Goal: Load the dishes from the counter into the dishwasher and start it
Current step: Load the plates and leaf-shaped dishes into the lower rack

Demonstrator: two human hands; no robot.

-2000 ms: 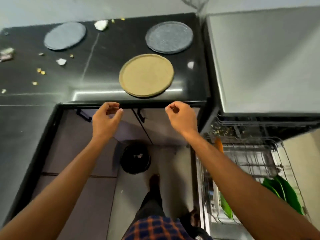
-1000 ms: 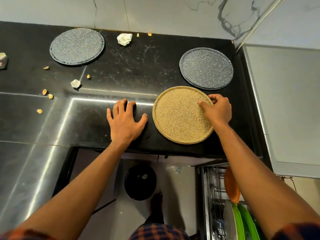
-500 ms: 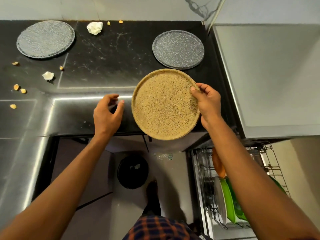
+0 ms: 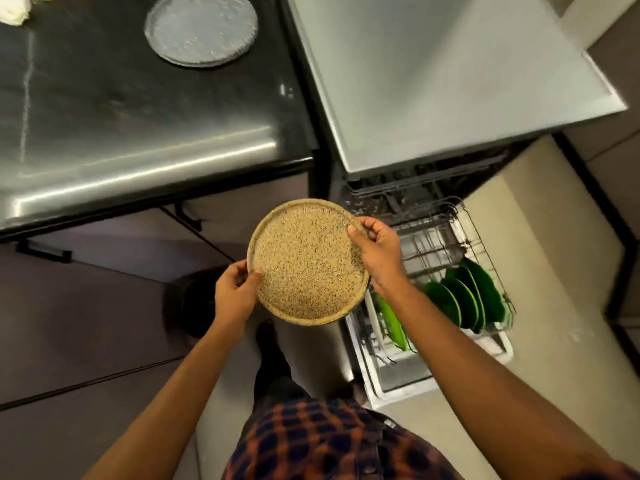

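Plate: the tan plate (image 4: 308, 261) is in the air, off the tabletop, speckled face up and nearly level, over the floor in front of the cabinet doors.
Hands: both are clamped on it. The left hand (image 4: 235, 292) pinches the near-left rim, thumb on the face and fingers beneath. The right hand (image 4: 377, 251) grips the far-right rim, thumb on top and fingers curled behind.
Way to go: the pulled-out rack (image 4: 433, 237) of the dishwasher (image 4: 450, 81) lies to the right of the plate and lower, its left edge just beside the plate's right rim.
Nearer hand: the right one, which already hangs over the rack's left side; the left is on the side away from it.
Axis: the plate is round, so it has no long axis. What counts is its tilt: it lies flat, while the green plates (image 4: 464, 299) in the rack stand on edge.
Judgement: it looks as if it must be tipped onto its rim to slot in, likely among the bare tines at the far part of the rack.
Left to load: a grey plate (image 4: 201, 29) sits on the tabletop (image 4: 104, 116), far and to the left, well apart from the hands.
Risk: I would say the rim could catch on the wires going in.
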